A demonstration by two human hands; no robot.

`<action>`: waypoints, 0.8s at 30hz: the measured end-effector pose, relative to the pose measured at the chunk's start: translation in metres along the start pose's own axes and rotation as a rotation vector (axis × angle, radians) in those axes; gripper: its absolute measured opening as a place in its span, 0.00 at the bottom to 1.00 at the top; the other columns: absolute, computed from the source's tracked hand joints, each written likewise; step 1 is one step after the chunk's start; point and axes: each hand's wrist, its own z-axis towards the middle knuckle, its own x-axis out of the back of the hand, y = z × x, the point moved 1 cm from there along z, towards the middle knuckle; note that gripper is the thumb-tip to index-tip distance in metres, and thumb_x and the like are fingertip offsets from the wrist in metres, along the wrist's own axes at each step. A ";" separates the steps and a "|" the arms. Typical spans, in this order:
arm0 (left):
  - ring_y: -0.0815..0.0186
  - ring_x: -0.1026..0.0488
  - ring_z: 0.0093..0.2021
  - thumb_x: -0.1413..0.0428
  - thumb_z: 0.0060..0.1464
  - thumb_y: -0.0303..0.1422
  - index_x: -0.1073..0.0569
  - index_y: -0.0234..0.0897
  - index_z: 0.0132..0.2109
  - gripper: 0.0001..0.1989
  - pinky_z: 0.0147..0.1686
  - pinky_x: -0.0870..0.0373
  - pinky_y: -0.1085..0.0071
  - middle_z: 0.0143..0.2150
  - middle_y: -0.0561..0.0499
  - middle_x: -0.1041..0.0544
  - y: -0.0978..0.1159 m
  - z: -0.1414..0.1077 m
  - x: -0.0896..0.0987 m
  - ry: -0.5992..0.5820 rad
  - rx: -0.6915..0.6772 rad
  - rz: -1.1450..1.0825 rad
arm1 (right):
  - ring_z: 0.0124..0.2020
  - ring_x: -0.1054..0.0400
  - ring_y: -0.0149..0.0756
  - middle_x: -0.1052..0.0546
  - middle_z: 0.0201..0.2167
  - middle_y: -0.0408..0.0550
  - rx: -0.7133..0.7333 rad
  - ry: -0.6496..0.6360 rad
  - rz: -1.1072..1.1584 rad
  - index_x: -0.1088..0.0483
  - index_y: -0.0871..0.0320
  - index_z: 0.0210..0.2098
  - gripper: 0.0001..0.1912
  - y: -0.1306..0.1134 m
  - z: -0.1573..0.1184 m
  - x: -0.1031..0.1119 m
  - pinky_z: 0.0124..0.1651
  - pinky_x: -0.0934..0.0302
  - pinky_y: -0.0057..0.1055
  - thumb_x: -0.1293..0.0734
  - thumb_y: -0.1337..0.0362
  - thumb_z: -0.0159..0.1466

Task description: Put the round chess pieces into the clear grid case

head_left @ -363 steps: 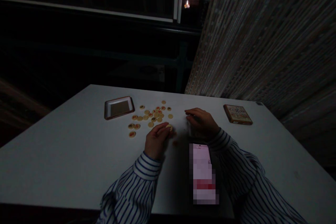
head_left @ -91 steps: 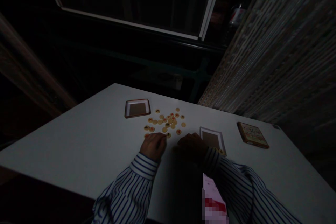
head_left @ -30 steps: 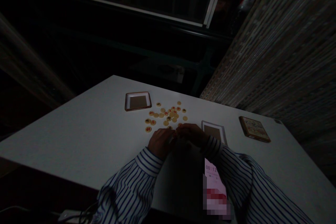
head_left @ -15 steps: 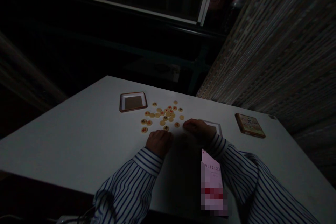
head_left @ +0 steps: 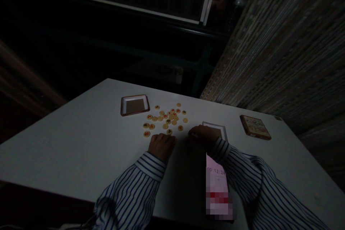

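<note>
Several round wooden pieces [head_left: 168, 122] with red or black characters, some showing plain faces, lie scattered mid-table. My left hand [head_left: 162, 146] rests at their near edge with its fingers curled, just below a black-marked piece [head_left: 169, 132]. Whatever its fingers may hold is hidden. To the right, my right hand [head_left: 202, 135] is closed too, thumb and fingers together, beside a red-marked piece [head_left: 180, 128] and in front of a pale-rimmed tray [head_left: 224, 132]. Anything in that hand is too dark to make out.
An open box part [head_left: 135, 105] lies at the back left of the white table [head_left: 81, 143]. A lidded box [head_left: 255, 127] sits at the right. A lit phone [head_left: 217, 179] lies by my right forearm. A bead curtain [head_left: 258, 61] hangs behind.
My right hand has dipped slightly, and more of the pale-rimmed tray behind it shows. My left hand has barely moved. The view has shifted a little.
</note>
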 end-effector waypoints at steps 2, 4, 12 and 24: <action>0.63 0.32 0.34 0.52 0.53 0.34 0.27 0.43 0.34 0.09 0.34 0.46 0.65 0.31 0.52 0.24 0.000 0.001 0.001 -0.030 0.001 0.007 | 0.40 0.34 0.38 0.26 0.38 0.48 0.002 -0.012 -0.025 0.30 0.56 0.40 0.13 -0.003 -0.002 0.003 0.39 0.43 0.31 0.41 0.60 0.58; 0.62 0.32 0.35 0.52 0.53 0.34 0.27 0.43 0.34 0.09 0.34 0.46 0.64 0.31 0.52 0.24 0.001 0.001 0.002 -0.059 -0.005 0.011 | 0.40 0.33 0.39 0.26 0.38 0.49 0.006 -0.031 -0.043 0.30 0.56 0.40 0.14 -0.005 -0.003 0.005 0.40 0.43 0.32 0.42 0.59 0.59; 0.62 0.33 0.36 0.52 0.54 0.34 0.27 0.43 0.35 0.09 0.34 0.47 0.64 0.32 0.51 0.24 0.001 0.001 0.005 -0.068 0.002 0.009 | 0.41 0.34 0.40 0.26 0.40 0.49 0.012 -0.061 -0.086 0.30 0.54 0.40 0.15 -0.007 -0.003 0.004 0.40 0.42 0.35 0.44 0.58 0.60; 0.61 0.32 0.35 0.54 0.54 0.35 0.27 0.41 0.36 0.11 0.33 0.45 0.64 0.34 0.48 0.23 0.000 0.003 0.008 0.064 -0.030 0.012 | 0.39 0.33 0.40 0.26 0.39 0.49 0.089 -0.076 -0.106 0.30 0.53 0.38 0.12 -0.005 -0.002 -0.002 0.38 0.43 0.34 0.42 0.60 0.58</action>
